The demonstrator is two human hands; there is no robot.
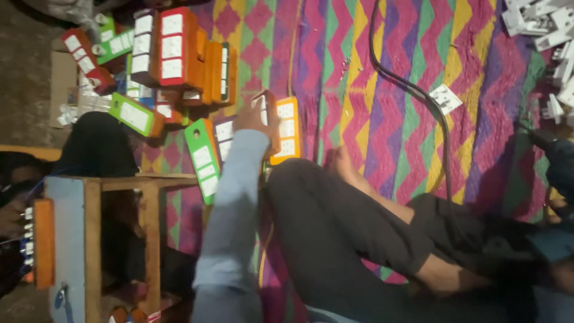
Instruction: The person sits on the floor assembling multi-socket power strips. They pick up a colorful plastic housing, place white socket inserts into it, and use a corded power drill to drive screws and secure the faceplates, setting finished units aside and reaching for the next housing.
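**Left hand on an orange switch board, centre-left of frame**

Left hand (254, 116), at the end of a light grey-blue sleeve (230, 215), reaches up from the bottom of the frame and grasps the edge of an orange switch board (284, 128) with white sockets. The board lies flat on the zigzag-patterned mat (382, 90), just left of frame centre.

Right hand: not in view.

Just left of the held board lies a green switch board (203, 158), tilted. A stack of red and orange boards (179, 51) fills the upper left, with more green ones beside it.

A black cable (412, 90) runs from the top centre down across the mat, passing a single white socket plate (445, 98). A heap of white plastic parts (547, 36) sits in the upper right corner.

The person's bare foot (347, 167) and dark trouser leg (335, 239) occupy the lower centre. A wooden stool (119, 233) stands at lower left.
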